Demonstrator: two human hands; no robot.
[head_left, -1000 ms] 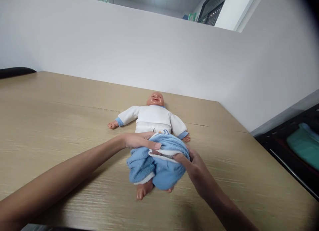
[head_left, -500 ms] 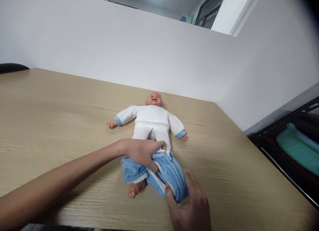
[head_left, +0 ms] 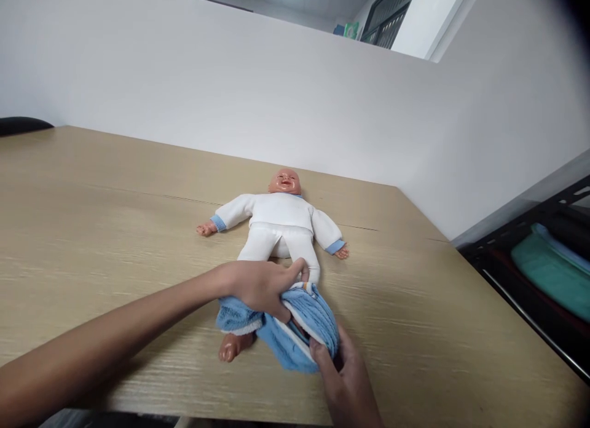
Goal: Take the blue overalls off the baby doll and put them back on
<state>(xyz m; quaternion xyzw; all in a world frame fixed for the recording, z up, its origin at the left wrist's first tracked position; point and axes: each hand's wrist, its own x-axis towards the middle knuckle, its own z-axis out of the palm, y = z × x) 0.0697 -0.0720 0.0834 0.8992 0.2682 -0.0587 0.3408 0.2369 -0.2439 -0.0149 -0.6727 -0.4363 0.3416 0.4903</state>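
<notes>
A baby doll lies on its back on the wooden table, head away from me, in a white top and white leggings. Blue fleece trousers are bunched around its lower legs, and one bare foot sticks out at the left. My left hand is closed on the upper left of the trousers' waistband, just below the doll's knees. My right hand grips the near right side of the same waistband with thumb and fingers. The doll's other foot is hidden in the fabric.
A white partition wall runs behind the table. At the right, past the table's edge, a black rack holds folded teal cloth. A dark chair back shows at the far left.
The blue trousers have slid from the doll's waist down to its lower legs, baring the white leggings. Both hands moved toward me with the waistband.
</notes>
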